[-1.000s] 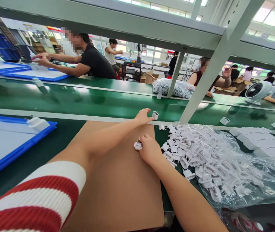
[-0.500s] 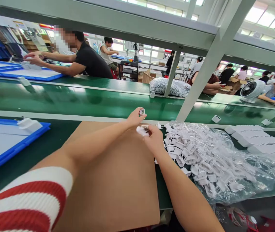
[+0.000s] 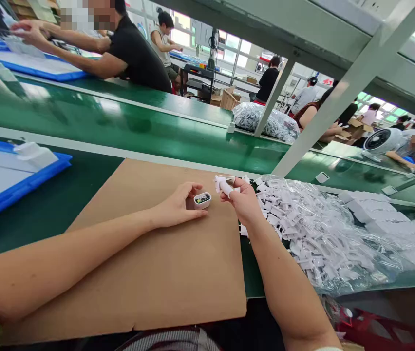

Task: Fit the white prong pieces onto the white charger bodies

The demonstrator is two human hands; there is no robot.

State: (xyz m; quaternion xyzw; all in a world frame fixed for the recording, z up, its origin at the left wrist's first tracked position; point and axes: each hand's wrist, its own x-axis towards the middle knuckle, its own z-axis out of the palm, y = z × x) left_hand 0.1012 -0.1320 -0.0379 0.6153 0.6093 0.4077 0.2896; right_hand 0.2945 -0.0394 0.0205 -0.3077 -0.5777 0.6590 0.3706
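Note:
My left hand (image 3: 178,207) has its thumb and fingers curved round a small white plastic housing (image 3: 202,200) on the brown cardboard sheet (image 3: 163,258). The housing's open end faces up, showing electronic parts inside. To its right, my right hand (image 3: 243,199) is closed on a white plastic piece (image 3: 224,185), held between thumb and fingers just above the sheet. Its exact shape is partly hidden by the fingers. Just beyond that hand lies a heap of similar white plastic pieces (image 3: 302,219), partly on clear plastic film.
A blue-rimmed tray (image 3: 52,168) with a white part at its corner sits left. White blocks (image 3: 386,214) stand in rows at the right. Beyond runs a green conveyor (image 3: 138,131), crossed by a slanting metal post (image 3: 324,117). A co-worker in black (image 3: 138,58) works across it.
My left hand has come down and nearer with the white housing, from the conveyor's edge to the cardboard. My right hand still holds its white piece, now turned. The view has tilted.

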